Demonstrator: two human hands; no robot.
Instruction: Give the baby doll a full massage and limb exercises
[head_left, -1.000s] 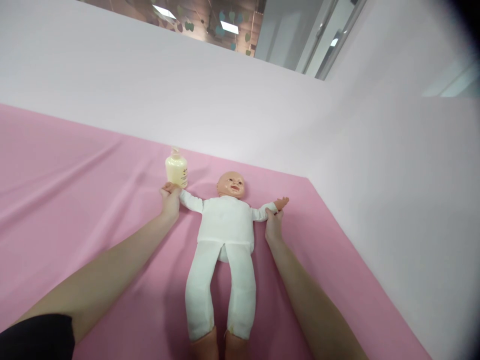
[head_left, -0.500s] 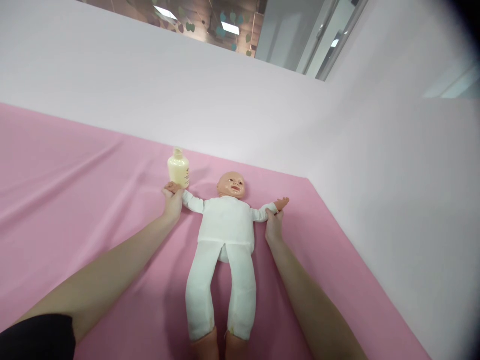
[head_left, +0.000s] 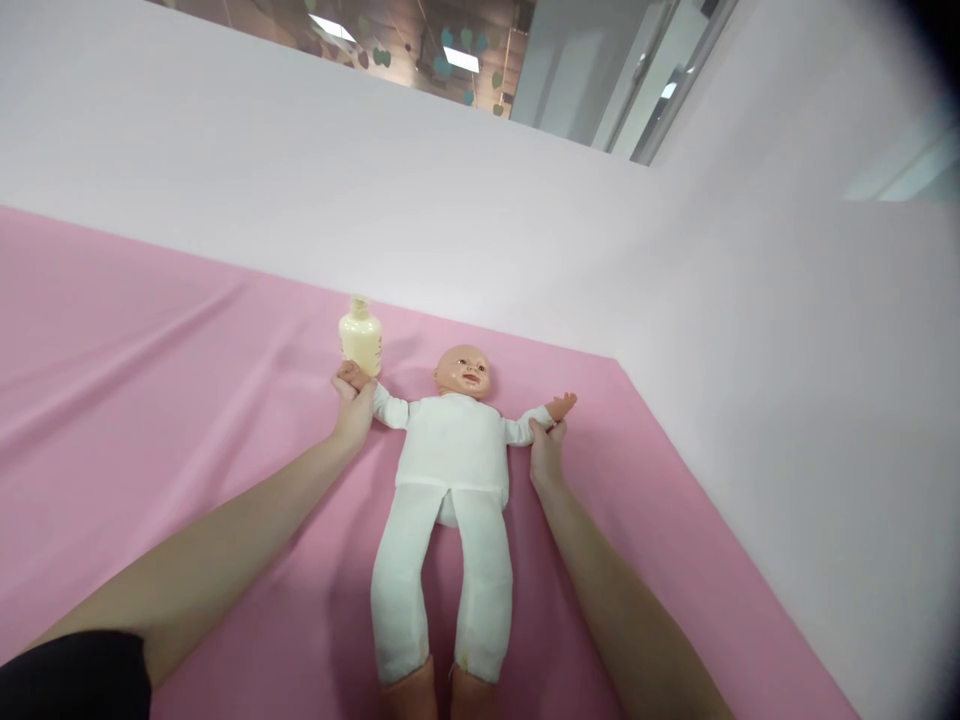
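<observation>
A baby doll [head_left: 452,445] with a white cloth body lies face up, its arms stretched out to both sides and its feet toward me. My left hand [head_left: 355,405] is closed around the doll's arm on the left, near the wrist. On the other side, my right hand [head_left: 547,452] grips the opposite forearm just below the doll's hand, thumb on top. Right behind my left hand stands a pale yellow bottle [head_left: 361,338], upright; whether the doll's hand touches it I cannot tell.
A pink sheet [head_left: 187,400] with a few creases covers the surface under the doll. White walls [head_left: 420,200] rise behind it and along the right. Above the back wall, a window [head_left: 420,50] shows ceiling lights and hanging leaf shapes.
My left hand has shifted slightly right, bringing the doll's arm inward. The bottle has also moved a little right and turned. My right hand has barely moved.
</observation>
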